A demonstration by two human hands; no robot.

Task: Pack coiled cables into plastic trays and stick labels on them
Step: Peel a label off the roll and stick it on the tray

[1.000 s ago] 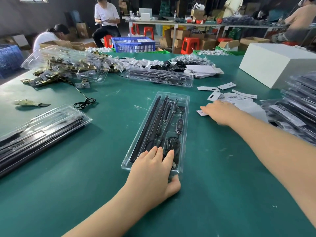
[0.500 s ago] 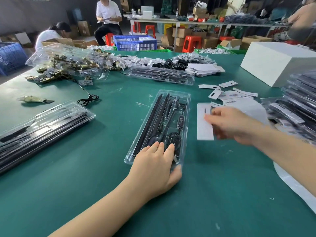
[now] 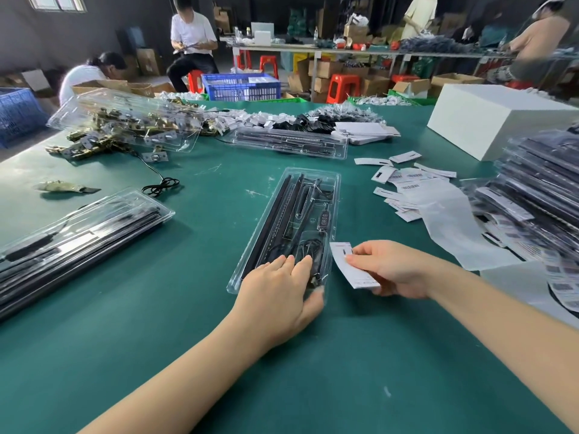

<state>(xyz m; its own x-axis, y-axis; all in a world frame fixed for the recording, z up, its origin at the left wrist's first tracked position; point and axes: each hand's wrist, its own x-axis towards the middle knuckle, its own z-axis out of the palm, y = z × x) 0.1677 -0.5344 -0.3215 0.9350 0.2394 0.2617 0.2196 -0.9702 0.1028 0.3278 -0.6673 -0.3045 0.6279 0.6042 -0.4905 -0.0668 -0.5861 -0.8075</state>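
A clear plastic tray (image 3: 333, 195) lies lengthwise on the green table in front of me, holding black strips, a small controller and a coiled black cable (image 3: 308, 249). My left hand (image 3: 279, 296) grips the tray's near end, fingers flat on top and thumb on its right side. My right hand (image 3: 394, 267) pinches a white label (image 3: 347, 264) just right of the tray's near end, the label's corner close to the tray edge.
Loose white labels (image 3: 404, 180) and a strip of backing paper (image 3: 451, 223) lie at right, beside a stack of packed trays (image 3: 539, 195). More packed trays (image 3: 75, 239) sit at left, another tray (image 3: 291, 145) farther back. A white box (image 3: 488, 120) stands far right.
My right hand picked a white label from the pile at right and carried it left and nearer, down to the tray's near end. My left hand stayed on the tray.
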